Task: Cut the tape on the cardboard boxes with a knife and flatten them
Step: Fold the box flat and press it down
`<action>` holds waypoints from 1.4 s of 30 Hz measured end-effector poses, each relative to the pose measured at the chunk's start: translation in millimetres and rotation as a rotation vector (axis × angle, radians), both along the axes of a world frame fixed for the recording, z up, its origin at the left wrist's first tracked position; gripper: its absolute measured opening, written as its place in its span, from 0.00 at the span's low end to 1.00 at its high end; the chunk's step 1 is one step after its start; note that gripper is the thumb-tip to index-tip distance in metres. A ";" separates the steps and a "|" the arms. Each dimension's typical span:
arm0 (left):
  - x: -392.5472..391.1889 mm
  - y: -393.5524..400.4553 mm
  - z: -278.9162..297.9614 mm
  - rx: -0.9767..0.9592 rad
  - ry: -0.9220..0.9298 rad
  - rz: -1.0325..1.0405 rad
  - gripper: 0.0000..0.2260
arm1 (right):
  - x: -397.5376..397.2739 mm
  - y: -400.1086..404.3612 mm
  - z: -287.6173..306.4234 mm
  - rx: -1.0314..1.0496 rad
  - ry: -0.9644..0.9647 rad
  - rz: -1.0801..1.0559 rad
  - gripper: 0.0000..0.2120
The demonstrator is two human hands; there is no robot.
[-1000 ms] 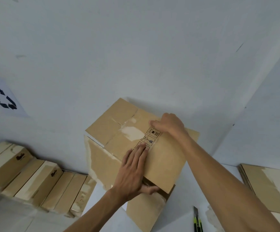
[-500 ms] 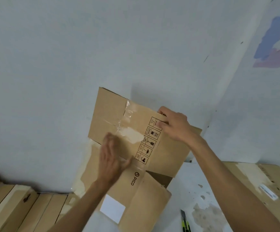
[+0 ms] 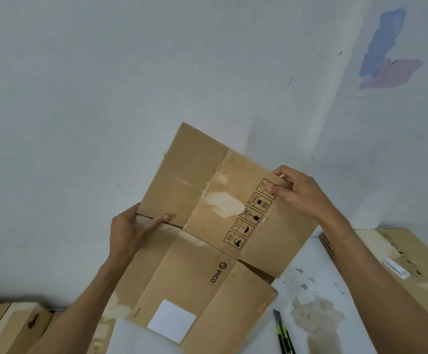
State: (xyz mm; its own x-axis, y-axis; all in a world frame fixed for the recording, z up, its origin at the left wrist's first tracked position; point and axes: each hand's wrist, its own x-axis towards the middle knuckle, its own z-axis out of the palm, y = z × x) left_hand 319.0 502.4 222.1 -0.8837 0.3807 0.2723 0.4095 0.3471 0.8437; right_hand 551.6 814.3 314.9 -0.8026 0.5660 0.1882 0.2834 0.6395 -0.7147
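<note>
A brown cardboard box (image 3: 207, 254), flattened and printed with handling symbols and "PICO", is held up in front of the white wall. My left hand (image 3: 131, 231) grips its left edge, thumb lying across the front face. My right hand (image 3: 299, 192) grips the upper right edge near the symbols. Clear tape remains along the middle seam, with torn pale patches. A white label sits on the lower panel. The knife (image 3: 283, 330), with a yellow-green and black handle, lies on the white table (image 3: 317, 264) below my right arm.
Several upright cardboard boxes (image 3: 16, 325) line the wall at the lower left. A stack of flattened cardboard (image 3: 402, 259) lies on the table at the right. Torn paper residue marks the tabletop near the knife. Blue and pink patches mark the right wall.
My left hand left the box's front face and took hold of its left edge. The box has opened out flatter and turned. The view has shifted to the right.
</note>
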 end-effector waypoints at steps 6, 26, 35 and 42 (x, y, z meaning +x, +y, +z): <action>8.4 15.3 62.0 -0.055 0.097 -0.168 0.17 | 22.6 21.9 -49.3 -0.199 0.008 -0.330 0.27; 66.6 80.3 88.0 0.236 -0.297 -0.164 0.16 | 85.0 17.0 -128.6 -0.913 0.497 -0.346 0.21; 169.9 165.1 15.1 0.075 -0.459 -0.383 0.14 | 221.7 111.5 -124.5 -0.636 0.395 -0.517 0.14; 288.4 288.5 -35.7 0.010 -0.716 -0.392 0.17 | 341.6 250.9 -140.7 -0.571 0.121 -0.557 0.18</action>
